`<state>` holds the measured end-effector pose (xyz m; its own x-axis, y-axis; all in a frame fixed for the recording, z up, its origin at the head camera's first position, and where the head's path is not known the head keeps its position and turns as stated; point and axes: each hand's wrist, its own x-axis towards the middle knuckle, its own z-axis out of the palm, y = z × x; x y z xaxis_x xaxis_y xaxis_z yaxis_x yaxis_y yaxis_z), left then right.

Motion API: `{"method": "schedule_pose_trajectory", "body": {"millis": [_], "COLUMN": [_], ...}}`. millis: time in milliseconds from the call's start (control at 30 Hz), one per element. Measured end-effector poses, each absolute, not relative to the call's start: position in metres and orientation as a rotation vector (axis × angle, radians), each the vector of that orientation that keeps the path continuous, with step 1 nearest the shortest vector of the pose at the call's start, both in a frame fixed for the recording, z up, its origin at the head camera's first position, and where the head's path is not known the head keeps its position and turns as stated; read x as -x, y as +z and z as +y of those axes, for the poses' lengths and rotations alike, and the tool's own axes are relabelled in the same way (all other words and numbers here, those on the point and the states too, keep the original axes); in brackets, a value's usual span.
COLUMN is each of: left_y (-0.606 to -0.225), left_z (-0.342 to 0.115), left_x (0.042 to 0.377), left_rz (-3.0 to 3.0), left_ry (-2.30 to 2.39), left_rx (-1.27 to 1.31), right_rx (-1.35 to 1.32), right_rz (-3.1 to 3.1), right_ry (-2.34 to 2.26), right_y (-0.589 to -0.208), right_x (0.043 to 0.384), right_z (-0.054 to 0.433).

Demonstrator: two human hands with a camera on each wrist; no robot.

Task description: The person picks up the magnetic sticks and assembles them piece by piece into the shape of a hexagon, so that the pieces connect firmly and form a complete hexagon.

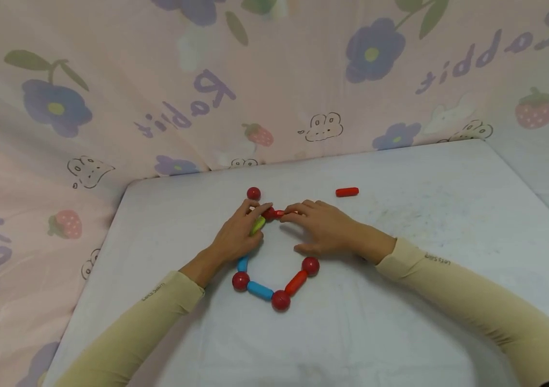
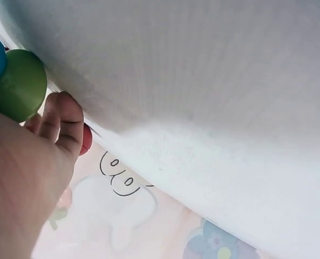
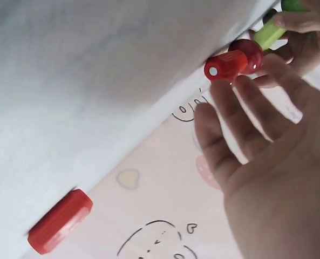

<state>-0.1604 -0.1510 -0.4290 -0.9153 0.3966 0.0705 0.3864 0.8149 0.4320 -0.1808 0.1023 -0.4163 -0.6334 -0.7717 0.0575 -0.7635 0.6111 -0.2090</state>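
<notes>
White tabletop (image 1: 414,177); left hand (image 1: 236,234) pinching lime rod (image 1: 257,226) beside round, glossy ball (image 3: 251,53).

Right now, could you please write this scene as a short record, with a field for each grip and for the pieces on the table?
left grip: thumb and fingers around the yellow-green rod
right grip: fingertips at the upper red rod
layout: unclosed ring, gap between the upper red rod and the end red ball
near corner: blue rod and lower red rod meet at a red ball
apart: loose red rod
table: white
</notes>
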Motion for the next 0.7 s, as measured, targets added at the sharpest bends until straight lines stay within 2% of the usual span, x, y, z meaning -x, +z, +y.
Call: {"method": "schedule_pose_trajectory", "body": {"millis": [200, 433, 700], "left_y": [-0.429, -0.427, -0.427], "left_z": [-0.151, -0.151, -0.152], "left_x": [0.161, 0.161, 0.163], "left_rz": [2.925, 2.959, 2.986], "left_ry": [0.656, 0.684, 0.681], "left_rx": [-0.733, -0.654, -0.656], "right_rx": [1.222, 1.161, 1.171], "right_rz": [2.825, 2.799, 2.821], "right_ry": [-0.376, -0.349, -0.321], "right_y": [-0.417, -0.418, -0.414], "right_x": [0.187, 0.194, 0.225], "right_z": [0.105, 0.108, 0.105]}}
